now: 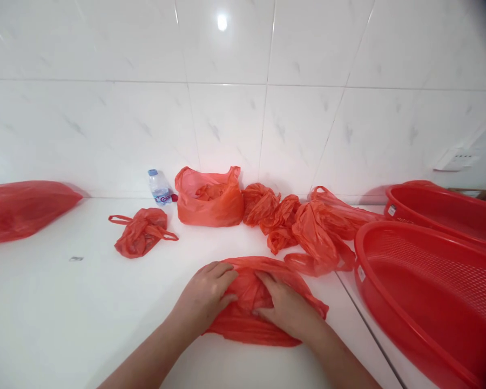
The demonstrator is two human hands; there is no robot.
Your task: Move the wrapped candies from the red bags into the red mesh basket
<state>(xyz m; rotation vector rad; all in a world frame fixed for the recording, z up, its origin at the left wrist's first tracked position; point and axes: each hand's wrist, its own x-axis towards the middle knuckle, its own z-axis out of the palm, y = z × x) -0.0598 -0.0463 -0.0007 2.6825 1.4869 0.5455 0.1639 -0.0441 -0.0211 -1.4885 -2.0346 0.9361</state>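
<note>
A red plastic bag (pixel 249 327) lies spread and crumpled on the white table in front of me. My left hand (pixel 208 289) rests on the bag's left part, fingers bent over the film and thumb held apart. On the right side, my right hand (pixel 285 308) touches the middle of the same bag, with a gap between thumb and fingers. The fingertips of both hands point toward each other, and folds of film lie between them. Whether anything is inside the bag cannot be made out.
Behind stand an upright open red bag (pixel 210 210), a water bottle (pixel 160 188) and several crumpled red bags (pixel 316 232). A knotted-looking bag (pixel 141 232) lies left, a filled red bag (pixel 24 210) farther left. Red plastic baskets (pixel 392 292) stand right, past a table seam.
</note>
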